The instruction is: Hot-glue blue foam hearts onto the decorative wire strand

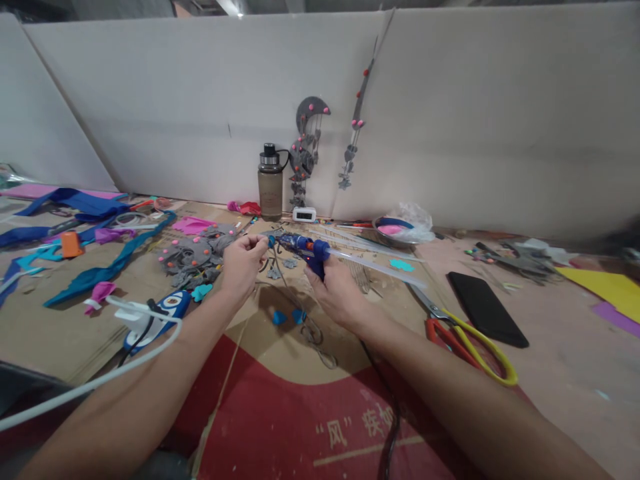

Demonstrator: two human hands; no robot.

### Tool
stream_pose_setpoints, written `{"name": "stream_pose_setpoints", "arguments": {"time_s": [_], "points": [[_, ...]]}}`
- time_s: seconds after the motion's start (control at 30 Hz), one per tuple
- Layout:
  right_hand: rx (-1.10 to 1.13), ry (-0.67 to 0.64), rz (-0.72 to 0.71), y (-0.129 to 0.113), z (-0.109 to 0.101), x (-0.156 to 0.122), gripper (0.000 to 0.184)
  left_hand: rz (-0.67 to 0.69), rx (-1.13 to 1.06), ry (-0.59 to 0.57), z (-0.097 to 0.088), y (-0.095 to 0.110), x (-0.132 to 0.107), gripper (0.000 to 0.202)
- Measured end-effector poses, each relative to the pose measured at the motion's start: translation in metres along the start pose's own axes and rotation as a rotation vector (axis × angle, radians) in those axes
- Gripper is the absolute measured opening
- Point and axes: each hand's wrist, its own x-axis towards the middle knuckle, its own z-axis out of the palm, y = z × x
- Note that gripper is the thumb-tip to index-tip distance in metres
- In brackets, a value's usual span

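My right hand [341,288] is wrapped round the handle of a blue hot glue gun [317,253], whose nozzle points left. A long clear glue stick [376,266] sticks out of its back end. Close to the nozzle, my left hand [244,264] pinches a small blue felt piece [271,241]; whether the two touch, I cannot tell. Under my hands a grey cord [311,331] lies looped on the cardboard [280,353]. Two small blue felt pieces, one of them this left one [279,318], rest beside it.
Grey felt pieces with pink dots [195,257] are piled at left, near a blue power strip [175,305]. To the right lie large scissors [465,337] and a black phone [487,308]. A bottle [271,190] stands by the white board [200,100], where felt moon hangings [313,107] hang.
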Motion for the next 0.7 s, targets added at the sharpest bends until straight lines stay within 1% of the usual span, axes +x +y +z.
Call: {"name": "stream_pose_setpoints", "arguments": {"time_s": [0.17, 0.27, 0.43, 0.7], "points": [[-0.007, 0.041, 0.017, -0.0028, -0.0029, -0.0004, 0.028, 0.001, -0.004, 0.036, 0.0003, 0.0003, 0.0018, 0.022], [-0.012, 0.029, 0.0, -0.0053, -0.0028, -0.0018, 0.027, -0.011, 0.008, 0.046, -0.0003, -0.0009, 0.0026, 0.021], [-0.011, 0.001, -0.037, -0.0088, -0.0022, -0.0033, 0.027, -0.023, 0.008, 0.026, -0.0001, -0.0004, 0.0012, 0.02], [-0.028, 0.014, -0.023, -0.0066, -0.0016, -0.0023, 0.028, -0.005, 0.003, -0.006, 0.0008, -0.0012, 0.0, 0.016]]}}
